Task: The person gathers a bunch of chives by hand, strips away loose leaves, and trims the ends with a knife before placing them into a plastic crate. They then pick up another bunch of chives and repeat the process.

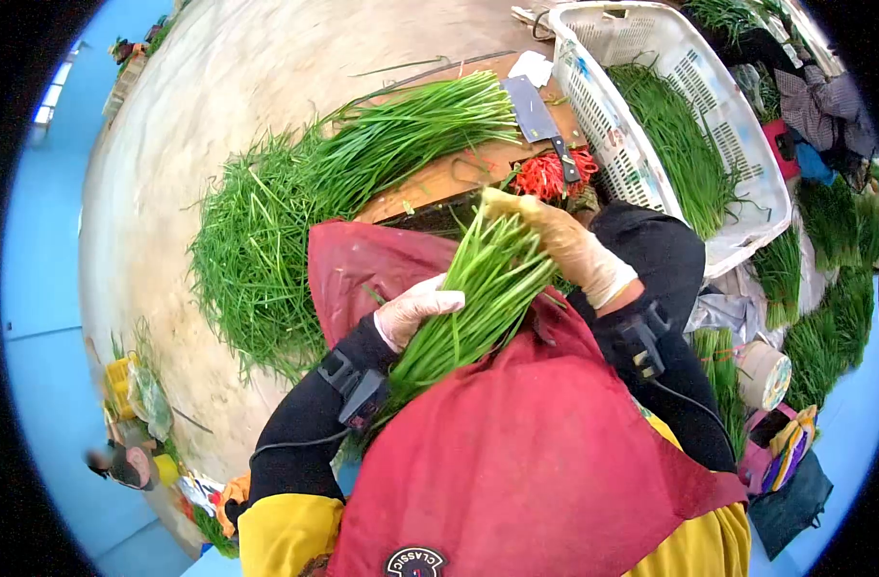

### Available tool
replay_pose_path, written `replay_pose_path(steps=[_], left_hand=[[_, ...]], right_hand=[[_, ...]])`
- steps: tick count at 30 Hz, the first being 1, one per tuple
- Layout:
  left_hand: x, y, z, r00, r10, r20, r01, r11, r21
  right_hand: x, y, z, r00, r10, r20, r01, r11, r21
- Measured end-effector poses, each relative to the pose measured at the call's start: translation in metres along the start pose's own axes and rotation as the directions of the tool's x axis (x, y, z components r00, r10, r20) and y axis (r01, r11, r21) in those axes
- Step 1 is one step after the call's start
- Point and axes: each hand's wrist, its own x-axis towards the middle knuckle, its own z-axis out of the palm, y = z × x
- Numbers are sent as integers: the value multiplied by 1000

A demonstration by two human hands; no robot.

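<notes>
Left hand (pixel 418 313) and right hand (pixel 565 240) wrap fingers around a green bunch (pixel 488 288), stalks (pixel 675 144) in the basket (pixel 603 113), a heap (pixel 257 250) loose

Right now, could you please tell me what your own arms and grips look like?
My left grip and right grip wear thin, whitish gloves. The forearms have black sleeves, each with a dark, boxy device strapped near the wrist and a thin dark cable trailing back. Above the left black sleeve is yellow cloth.
</notes>
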Motion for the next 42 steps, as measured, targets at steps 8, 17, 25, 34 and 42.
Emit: replay_pose_path(steps=[8, 17, 25, 34, 42], left_hand=[[4, -2, 0, 999, -1, -47, 15, 953, 303], [-3, -5, 3, 992, 76, -103, -72, 996, 42], [-12, 5, -6, 988, 114, -108, -126, 986, -112], [-4, -11, -2, 987, 138, -80, -138, 990, 4], [-3, -17, -14, 985, 82, -155, -103, 986, -134]], right_hand=[[-8, -6, -31, 979, -90, -184, 65, 989, -136], [-50, 14, -34, 972, 208, -106, -202, 977, 65], [-39, 10, 11, 990, 80, -115, -47, 963, 265], [-42, 0, -3, 870, -319, -376, 129, 883, -451], [-32, -18, 36, 847, -377, 376, 497, 308, -811]])
